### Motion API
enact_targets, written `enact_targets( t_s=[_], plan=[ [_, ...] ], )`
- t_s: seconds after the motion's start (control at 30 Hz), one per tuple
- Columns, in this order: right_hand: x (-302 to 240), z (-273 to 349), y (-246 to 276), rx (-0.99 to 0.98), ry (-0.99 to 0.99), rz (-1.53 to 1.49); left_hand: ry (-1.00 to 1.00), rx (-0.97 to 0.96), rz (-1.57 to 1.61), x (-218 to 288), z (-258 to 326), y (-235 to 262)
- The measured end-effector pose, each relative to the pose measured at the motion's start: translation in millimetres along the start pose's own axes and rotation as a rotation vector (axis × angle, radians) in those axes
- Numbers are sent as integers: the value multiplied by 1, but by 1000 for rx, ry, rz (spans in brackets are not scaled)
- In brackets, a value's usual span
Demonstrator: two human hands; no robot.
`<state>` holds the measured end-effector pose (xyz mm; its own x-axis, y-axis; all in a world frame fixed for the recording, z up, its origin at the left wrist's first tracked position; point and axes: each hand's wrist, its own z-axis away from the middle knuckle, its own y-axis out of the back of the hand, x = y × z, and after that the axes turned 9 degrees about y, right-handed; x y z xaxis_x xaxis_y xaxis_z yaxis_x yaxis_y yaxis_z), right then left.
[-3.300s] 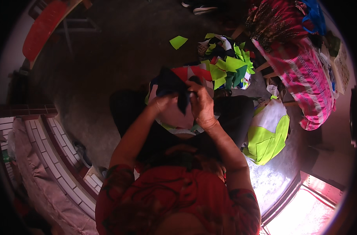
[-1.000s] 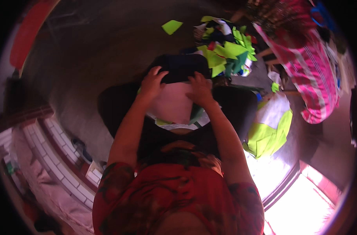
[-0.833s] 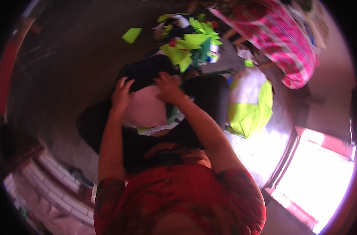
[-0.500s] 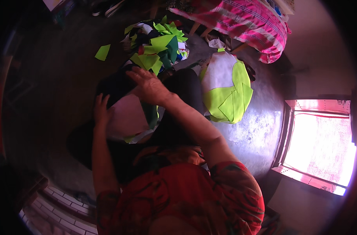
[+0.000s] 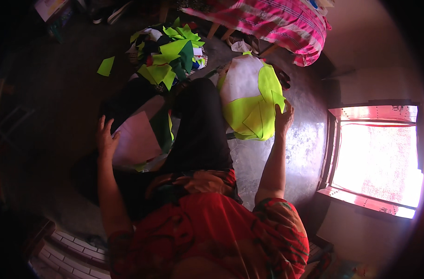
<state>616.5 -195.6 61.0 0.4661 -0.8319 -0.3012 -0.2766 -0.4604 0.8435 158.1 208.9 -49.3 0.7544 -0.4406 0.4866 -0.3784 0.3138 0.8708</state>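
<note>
My left hand (image 5: 108, 140) has its fingers spread at the left edge of a pale pinkish fabric piece (image 5: 138, 138) lying over my lap. Dark green fabric (image 5: 161, 129) shows beside that piece, with a sliver of yellow-green. To the right, my right hand (image 5: 284, 117) reaches the edge of a rounded white bundle (image 5: 240, 78) topped with several yellow-green fabric pieces (image 5: 252, 116). Its thumb and fingers close around the pointed corner of one of these pieces; the fingertips are partly hard to make out.
Ahead of my legs lies a heap of yellow-green, dark green and white scraps (image 5: 171, 56). A single yellow-green scrap (image 5: 106, 66) is on the floor to its left. A pink checked cloth (image 5: 268, 28) hangs at the far right, near a bright window (image 5: 377, 160).
My right hand has swung from above the pale piece on my lap over to the yellow-green pieces at right. My left hand stays beside the pale piece. The view has shifted slightly.
</note>
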Motion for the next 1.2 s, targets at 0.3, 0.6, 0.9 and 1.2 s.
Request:
enact_targets(
  t_s=[0.3, 0.6, 0.9, 1.2],
  plan=[
    [16, 11, -17, -48, -54, -29, 58, -90, -32, 1, 2, 2],
    [39, 8, -8, -71, -85, -161, 49, -74, 8, -7, 0, -5],
    [46, -6, 0, 281, -233, -529, 69, -86, 40, -11, 1, -6],
    [-84, -59, 69, 52, 47, -1228, 22, 34, 32, -9, -2, -1]
  ],
)
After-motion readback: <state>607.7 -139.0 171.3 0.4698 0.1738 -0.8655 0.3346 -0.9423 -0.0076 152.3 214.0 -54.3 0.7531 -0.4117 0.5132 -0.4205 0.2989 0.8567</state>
